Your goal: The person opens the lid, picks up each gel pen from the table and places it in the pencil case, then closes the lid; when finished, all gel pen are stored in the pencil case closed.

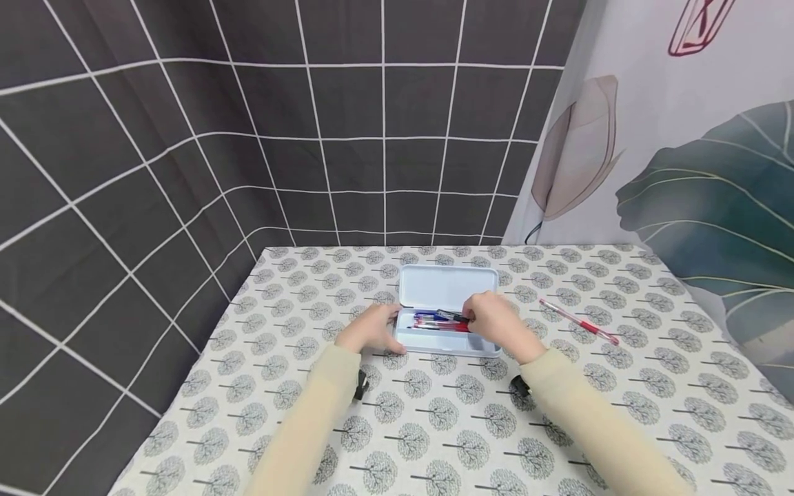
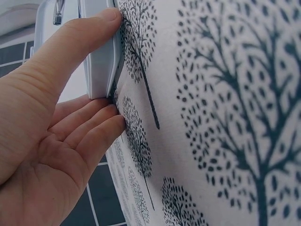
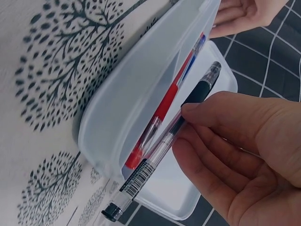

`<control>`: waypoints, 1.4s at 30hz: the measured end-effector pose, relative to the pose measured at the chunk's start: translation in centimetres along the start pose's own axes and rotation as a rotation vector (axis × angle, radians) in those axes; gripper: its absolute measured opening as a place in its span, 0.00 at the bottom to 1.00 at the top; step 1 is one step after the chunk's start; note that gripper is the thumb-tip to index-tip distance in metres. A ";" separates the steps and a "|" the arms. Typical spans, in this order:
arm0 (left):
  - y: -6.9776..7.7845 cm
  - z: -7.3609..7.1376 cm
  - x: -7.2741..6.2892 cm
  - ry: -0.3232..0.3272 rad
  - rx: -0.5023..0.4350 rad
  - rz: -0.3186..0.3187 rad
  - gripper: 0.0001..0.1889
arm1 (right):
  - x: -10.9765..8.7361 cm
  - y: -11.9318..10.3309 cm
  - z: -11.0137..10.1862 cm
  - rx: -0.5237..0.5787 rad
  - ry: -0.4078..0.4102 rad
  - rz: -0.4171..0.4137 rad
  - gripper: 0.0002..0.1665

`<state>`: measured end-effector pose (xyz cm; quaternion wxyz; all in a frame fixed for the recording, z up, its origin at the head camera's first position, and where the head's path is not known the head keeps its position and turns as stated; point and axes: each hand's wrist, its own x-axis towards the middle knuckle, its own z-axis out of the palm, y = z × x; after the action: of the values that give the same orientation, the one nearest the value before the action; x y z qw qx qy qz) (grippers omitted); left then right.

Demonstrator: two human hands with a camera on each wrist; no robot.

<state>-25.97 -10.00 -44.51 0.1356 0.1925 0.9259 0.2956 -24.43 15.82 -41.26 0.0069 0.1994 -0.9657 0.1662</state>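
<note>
A light-blue pencil case (image 1: 446,344) lies with its hinged lid (image 1: 449,284) raised at the back. My left hand (image 1: 372,327) grips its left end; in the left wrist view the thumb lies along one side and the fingertips touch the end. Between thumb and fingertips, my right hand (image 1: 496,320) pinches a clear-barrelled black gel pen (image 3: 137,178), held over the right part of the case. Inside lie a red pen (image 3: 167,101), a blue pen (image 1: 424,315) and other pens, partly covered by the black one.
Right of the case, a red pen with a clear barrel (image 1: 577,320) lies slantwise on the tree-patterned tablecloth (image 1: 409,441). A dark gridded curtain (image 1: 415,165) hangs behind and at left, a leaf-print curtain (image 1: 682,138) at right.
</note>
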 end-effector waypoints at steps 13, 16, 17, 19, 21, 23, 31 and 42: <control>0.0 0.0 0.0 0.001 0.002 -0.007 0.48 | 0.3 -1.1 0.8 0.040 -0.009 -0.014 0.11; -0.1 -0.1 0.0 0.003 -0.003 -0.003 0.48 | 0.5 -1.5 0.9 0.031 -0.010 -0.024 0.10; -0.1 0.0 0.0 0.002 -0.003 -0.005 0.48 | 0.5 -1.5 1.0 0.029 -0.010 -0.025 0.10; -0.2 0.0 0.0 0.003 -0.003 -0.002 0.48 | 0.6 -1.8 1.1 0.021 -0.012 -0.033 0.11; -0.2 0.0 0.0 0.004 -0.001 0.000 0.48 | 0.7 -2.0 1.1 0.018 -0.012 -0.046 0.11; -0.2 0.0 0.0 0.003 -0.003 -0.001 0.48 | 0.7 -2.2 1.2 0.024 -0.014 -0.050 0.11; -0.1 0.0 -0.1 0.000 -0.014 0.008 0.48 | 0.7 -2.3 1.8 0.029 -0.007 -0.078 0.12; -0.2 0.1 0.1 -0.002 -0.013 -0.010 0.49 | 0.3 -1.6 1.3 0.089 -0.008 -0.047 0.14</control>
<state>-26.09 -10.07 -44.69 0.1392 0.1870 0.9248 0.3007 -24.06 13.92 -41.98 -0.0019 0.2229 -0.9524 0.2079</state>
